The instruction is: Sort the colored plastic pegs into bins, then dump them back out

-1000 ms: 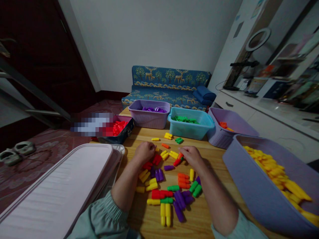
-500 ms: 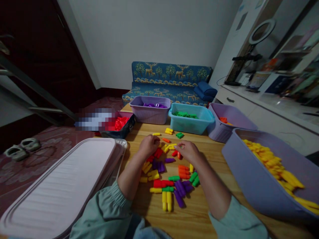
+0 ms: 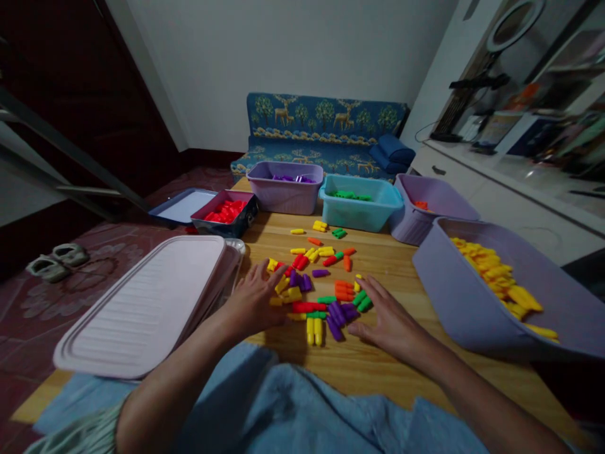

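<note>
Looks part-way along, judging by the spread: already grouped by colour, red pieces [image 3: 225, 212] in the dark box [image 3: 248, 219], purple ones [image 3: 293, 179] in the far lavender tub [image 3: 286, 198], green ones [image 3: 348, 195] in the teal tub [image 3: 359, 217], a few orange ones [image 3: 420, 205] in the right-rear lavender tub [image 3: 412, 226], a big heap of yellow ones [image 3: 491, 271] in the large lavender tub [image 3: 458, 302]. Left over on the wooden table [image 3: 392, 271], in a mixed patch reaching from between the hands toward the teal tub: loose pieces [image 3: 309, 307] in all five colours. Beside the left side of that patch, left hand [image 3: 254, 297], fingers spread and slightly bent, nothing seen in grip. By the right side, right hand [image 3: 390, 320], fingers stretched out, thumb well apart, near a loose green pair [image 3: 363, 301] and a loose purple cluster [image 3: 336, 312], likewise without visible hold. Cannot tell about contact at the fingertips. For moving, most room to the right, on bare wood before the large lavender tub; a narrower band ahead, short of the rear tubs. Tighter on the left, with pale lids [image 3: 146, 296] near the left forearm; near table edge partly hidden by blue cloth [image 3: 302, 403].
</note>
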The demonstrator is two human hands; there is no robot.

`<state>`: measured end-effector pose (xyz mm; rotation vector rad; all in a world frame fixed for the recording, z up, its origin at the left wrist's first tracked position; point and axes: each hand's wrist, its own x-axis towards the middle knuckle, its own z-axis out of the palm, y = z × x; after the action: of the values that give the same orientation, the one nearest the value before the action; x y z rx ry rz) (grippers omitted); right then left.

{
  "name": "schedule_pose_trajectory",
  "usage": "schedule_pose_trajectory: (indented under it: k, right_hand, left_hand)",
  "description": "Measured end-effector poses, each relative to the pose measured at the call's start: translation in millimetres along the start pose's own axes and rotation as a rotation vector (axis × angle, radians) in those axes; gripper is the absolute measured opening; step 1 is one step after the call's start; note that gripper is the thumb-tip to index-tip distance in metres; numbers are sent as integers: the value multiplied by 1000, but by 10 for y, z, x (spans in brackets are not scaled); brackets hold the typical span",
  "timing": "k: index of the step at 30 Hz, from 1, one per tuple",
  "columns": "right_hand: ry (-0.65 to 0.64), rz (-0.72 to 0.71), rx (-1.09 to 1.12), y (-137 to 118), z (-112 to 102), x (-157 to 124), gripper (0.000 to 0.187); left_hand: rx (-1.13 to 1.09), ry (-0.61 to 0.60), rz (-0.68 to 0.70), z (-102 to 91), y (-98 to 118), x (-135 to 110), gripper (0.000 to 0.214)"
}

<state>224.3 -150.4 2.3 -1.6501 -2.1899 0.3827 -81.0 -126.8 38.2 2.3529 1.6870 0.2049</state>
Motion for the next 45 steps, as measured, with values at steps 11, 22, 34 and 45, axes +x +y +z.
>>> schedule_pose_trajectory:
  k: [11, 22, 34, 45]
  right_hand:
    - [37, -64, -72, -233, 310, -196, 116]
    - [86, -165, -14, -294, 376, 384, 76]
    - [399, -37, 8, 190, 156, 1009, 50]
    - [169, 147, -52, 246, 70, 1932, 47]
  left_hand:
    - [-73, 59, 88, 463, 87, -135, 122]
    - [-308, 205, 166, 481, 149, 297, 102]
    - [-104, 507, -170, 239, 111, 958, 49]
    - [-65, 305, -159, 190, 213, 1757, 63]
